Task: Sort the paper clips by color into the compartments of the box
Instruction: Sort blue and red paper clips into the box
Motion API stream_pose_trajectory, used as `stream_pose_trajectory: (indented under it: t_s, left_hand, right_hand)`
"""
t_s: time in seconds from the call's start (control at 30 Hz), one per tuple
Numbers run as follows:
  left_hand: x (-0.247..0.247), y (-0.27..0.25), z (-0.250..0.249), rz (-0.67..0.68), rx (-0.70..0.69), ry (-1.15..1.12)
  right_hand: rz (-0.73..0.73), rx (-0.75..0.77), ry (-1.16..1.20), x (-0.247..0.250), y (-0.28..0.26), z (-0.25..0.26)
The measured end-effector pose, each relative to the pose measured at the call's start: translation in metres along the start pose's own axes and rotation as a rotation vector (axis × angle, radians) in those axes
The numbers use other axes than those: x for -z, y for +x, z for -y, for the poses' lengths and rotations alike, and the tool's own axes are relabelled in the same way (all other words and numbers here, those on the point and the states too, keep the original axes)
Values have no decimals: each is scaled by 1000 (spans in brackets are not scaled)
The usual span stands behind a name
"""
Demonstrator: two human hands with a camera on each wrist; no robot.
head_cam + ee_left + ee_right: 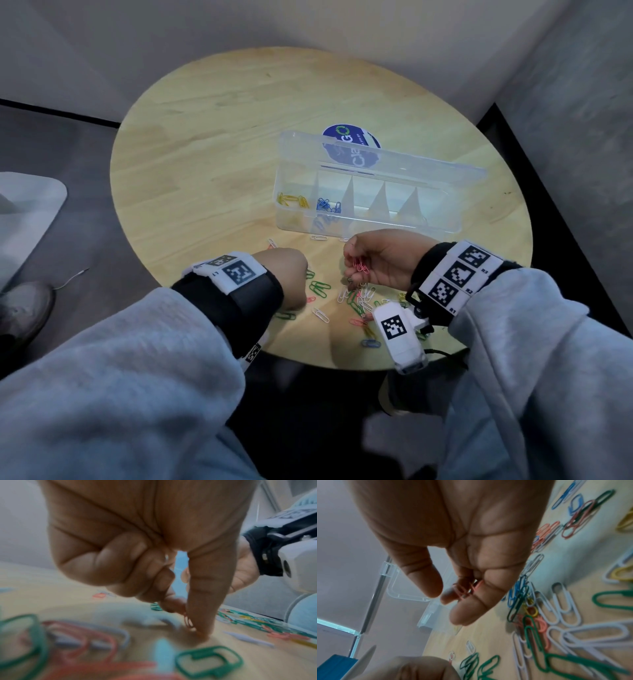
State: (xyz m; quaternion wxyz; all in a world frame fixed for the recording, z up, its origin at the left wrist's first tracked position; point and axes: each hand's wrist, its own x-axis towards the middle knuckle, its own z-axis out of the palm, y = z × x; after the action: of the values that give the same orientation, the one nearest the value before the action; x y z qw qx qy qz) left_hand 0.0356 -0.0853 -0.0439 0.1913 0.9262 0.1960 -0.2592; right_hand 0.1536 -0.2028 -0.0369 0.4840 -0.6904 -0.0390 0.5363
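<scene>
A clear compartment box [424, 224] stands open on the round table, with yellow clips [293, 200] in its leftmost compartment and blue clips [327, 205] in the one beside it. Loose paper clips [356, 301] of mixed colours lie between my hands near the table's front edge. My left hand [286, 274] is down on the table left of the pile, thumb and forefinger pinching a red clip [187, 620]. My right hand [363, 262] hovers in front of the box, fingers curled round several red clips [464, 589].
A round blue sticker [352, 144] lies behind the box's raised lid [445, 168]. Green clips [209, 661] and white clips [565, 609] lie close to both hands. A white object [27, 212] and a shoe [24, 308] are on the floor to the left.
</scene>
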Motion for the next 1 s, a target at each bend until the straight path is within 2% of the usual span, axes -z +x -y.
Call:
stream_pose_trajectory:
  t_s: [0.13, 0.23, 0.33, 0.43, 0.6, 0.7, 0.87, 1.0]
  left_hand:
    - [18, -3, 13, -18, 6, -160]
    - [45, -7, 33, -19, -3, -450]
    - [66, -16, 56, -125, 6, -867]
    - [77, -25, 77, -228, 22, -1071]
    - [79, -33, 99, -293, 42, -1074]
    - [78, -34, 102, -294, 46, -1061]
    - [74, -33, 99, -220, 81, -1094]
    - [68, -27, 96, -135, 209, -1009]
  right_hand:
    - [-45, 8, -4, -4, -1, 0]
    - [-68, 79, -125, -8, 1, 2]
    - [-92, 143, -470, -15, 5, 5]
    - [-69, 148, -750, -31, 6, 12]
    - [-41, 291, -1131, -63, 6, 20]
    - [38, 331, -1242, -81, 2, 16]
    - [181, 347, -1423, -105, 6, 1]
    - [120, 398, -1519, -113, 14, -8]
